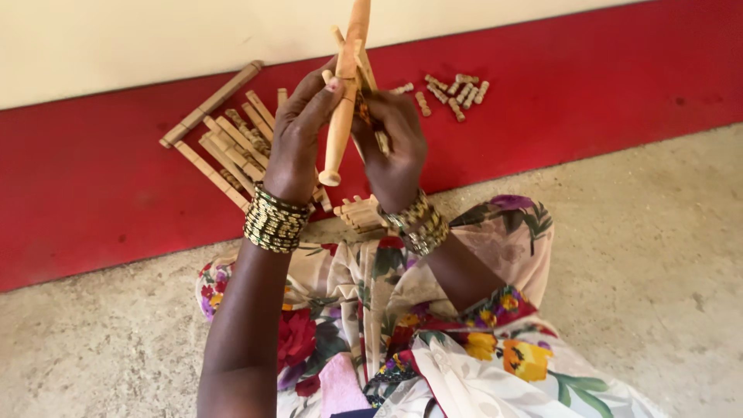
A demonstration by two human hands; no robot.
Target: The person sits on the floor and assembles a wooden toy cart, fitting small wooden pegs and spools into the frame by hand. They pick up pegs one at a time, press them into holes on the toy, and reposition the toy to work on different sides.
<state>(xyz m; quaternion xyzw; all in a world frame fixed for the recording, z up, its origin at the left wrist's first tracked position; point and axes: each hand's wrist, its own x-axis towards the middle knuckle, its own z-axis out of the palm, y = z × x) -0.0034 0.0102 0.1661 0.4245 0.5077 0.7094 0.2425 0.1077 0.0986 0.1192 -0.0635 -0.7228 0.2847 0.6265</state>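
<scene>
Left hand (298,147) clamped on long turned pale-wood spindle (343,101), held upright over red floor strip (93,193) | right hand (393,147) closed on slats behind it | risk: thin slats slip, drop onto loose wooden pegs (457,91).

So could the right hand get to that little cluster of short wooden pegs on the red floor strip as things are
Probably yes: the pegs lie in the open just beyond the right hand, nothing between, though that hand grips a turned wooden spindle.

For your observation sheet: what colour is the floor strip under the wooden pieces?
Red strip, head view.
</scene>
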